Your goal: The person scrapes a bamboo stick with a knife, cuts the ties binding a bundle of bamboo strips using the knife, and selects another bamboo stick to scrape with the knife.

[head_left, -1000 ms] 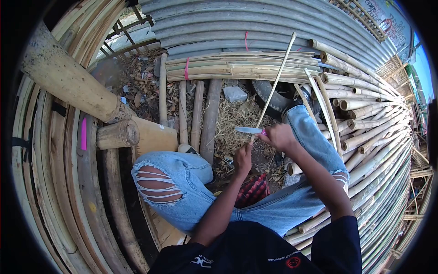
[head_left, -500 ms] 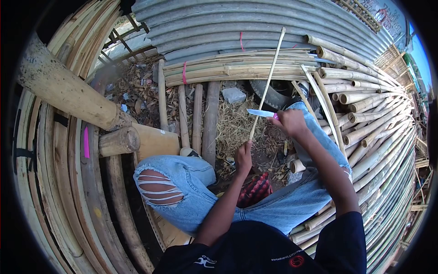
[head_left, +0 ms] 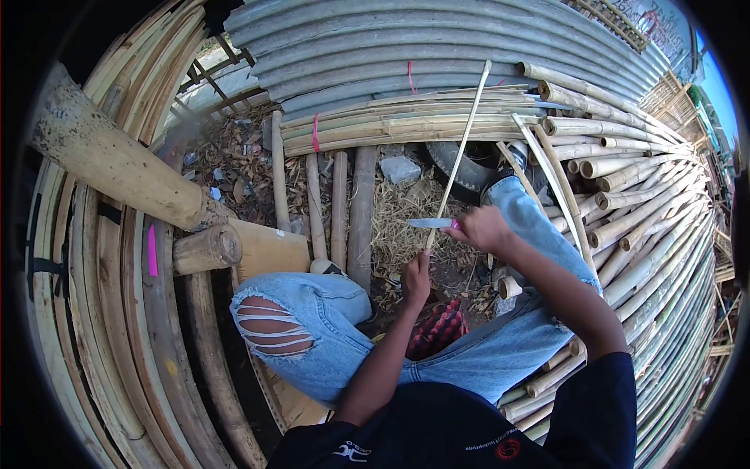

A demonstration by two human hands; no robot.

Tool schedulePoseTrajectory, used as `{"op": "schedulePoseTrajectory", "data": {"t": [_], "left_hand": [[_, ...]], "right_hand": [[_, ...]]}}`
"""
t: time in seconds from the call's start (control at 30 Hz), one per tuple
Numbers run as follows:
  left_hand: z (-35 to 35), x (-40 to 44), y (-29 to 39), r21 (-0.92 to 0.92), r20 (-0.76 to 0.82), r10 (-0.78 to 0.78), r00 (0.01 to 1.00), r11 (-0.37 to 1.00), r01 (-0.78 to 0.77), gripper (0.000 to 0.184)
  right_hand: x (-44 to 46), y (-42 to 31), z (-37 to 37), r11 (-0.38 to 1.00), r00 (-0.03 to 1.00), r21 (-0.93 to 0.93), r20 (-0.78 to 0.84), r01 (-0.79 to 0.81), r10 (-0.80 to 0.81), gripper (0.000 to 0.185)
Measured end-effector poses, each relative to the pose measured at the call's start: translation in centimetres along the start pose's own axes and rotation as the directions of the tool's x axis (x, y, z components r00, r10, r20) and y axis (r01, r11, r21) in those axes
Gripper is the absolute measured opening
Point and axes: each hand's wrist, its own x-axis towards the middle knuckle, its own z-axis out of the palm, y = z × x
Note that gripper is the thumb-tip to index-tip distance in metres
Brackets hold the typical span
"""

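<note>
And down comes the silver-bladed, pink-handled knife [head_left: 428, 223], closer to your left fist than half a second ago, when it crossed the long, thin, pale bamboo strip [head_left: 464, 148] higher up. Your strip keeps nearly the same lean.

Far left, a thick, mottled tan bamboo pole [head_left: 117, 148] slants down toward the short, round bamboo stub [head_left: 209, 248], well apart from your hands. Moving right, the flat bundle of split yellow bamboo [head_left: 422, 125], bound by a bright pink band [head_left: 316, 133], stretches sideways beyond your knees.

Now your left hand [head_left: 416, 280]: fingers curled tight around the strip's near end, your thumb uppermost. From that grip the strip runs forward, away from you, its long axis tipping rightward, its thicker far tip reaching past the bundle, in front of the grey corrugated metal sheet [head_left: 351, 47]. Your knife lies across it just beyond the left fist, blade pointing left, almost square to the strip; whether the edge bites, you can't tell from here.

Over to your right hand [head_left: 483, 230], closed around the pink handle, right of the strip. The black rubber tyre [head_left: 462, 186] sits beyond it, and farther right, stacked round bamboo poles [head_left: 625, 234] fan outward.
</note>
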Motion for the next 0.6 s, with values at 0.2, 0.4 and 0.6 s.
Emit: {"op": "schedulePoseTrajectory", "data": {"t": [0.2,0.4,0.6], "left_hand": [[-0.3,-0.2,0.0,0.062,0.036,-0.106,0.994,0.993,0.103,0.048],[-0.6,-0.1,0.4,0.036,0.048,-0.092,0.995,0.995,0.09,0.05],[0.1,0.1,-0.8,-0.112,0.084,-0.139,0.987,0.983,0.148,0.048]], "right_hand": [[2.3,3.3,-1.4,0.914,0.917,0.238,-0.149,-0.33,0.37,0.057],[2.6,4.4,-2.4,0.886,0.881,0.277,-0.194,-0.373,0.432,0.062],[0.3,2.4,-0.8,0.999,0.999,0.026,0.004,0.032,-0.032,0.06]]}}
